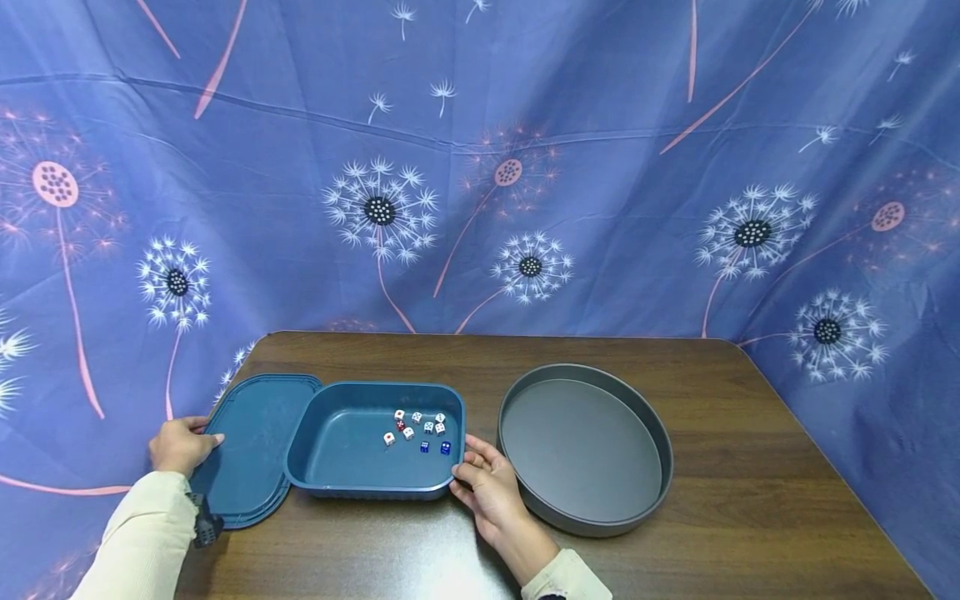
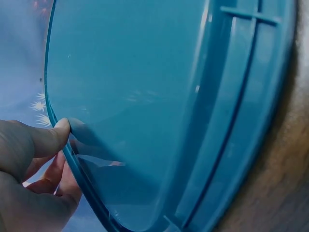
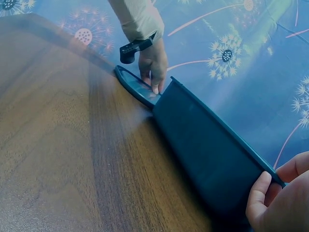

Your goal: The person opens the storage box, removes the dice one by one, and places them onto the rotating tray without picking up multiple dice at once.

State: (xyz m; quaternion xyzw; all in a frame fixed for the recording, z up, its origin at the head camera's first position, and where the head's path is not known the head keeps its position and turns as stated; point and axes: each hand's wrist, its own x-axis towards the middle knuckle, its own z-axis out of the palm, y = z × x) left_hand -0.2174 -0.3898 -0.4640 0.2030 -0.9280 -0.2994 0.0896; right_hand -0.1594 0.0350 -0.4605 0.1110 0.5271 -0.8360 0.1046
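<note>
A teal lid (image 1: 251, 442) lies at the left of the table, its right side up against the teal box. My left hand (image 1: 182, 446) pinches the lid's outer edge; in the left wrist view the thumb (image 2: 62, 131) is on top and the fingers are beneath. Beside the lid stands the rectangular teal box (image 1: 337, 454), with several small dice (image 1: 428, 427) in its right half, white, blue and one red. My right hand (image 1: 491, 487) holds the box's right rim near its front corner, thumb and fingers on either side of the wall.
A round dark grey pan (image 1: 585, 454) stands to the right of the box, close to my right hand. The brown wooden table (image 1: 750, 500) extends further right and in front. Behind it hangs a blue cloth (image 1: 615, 208) with dandelion prints.
</note>
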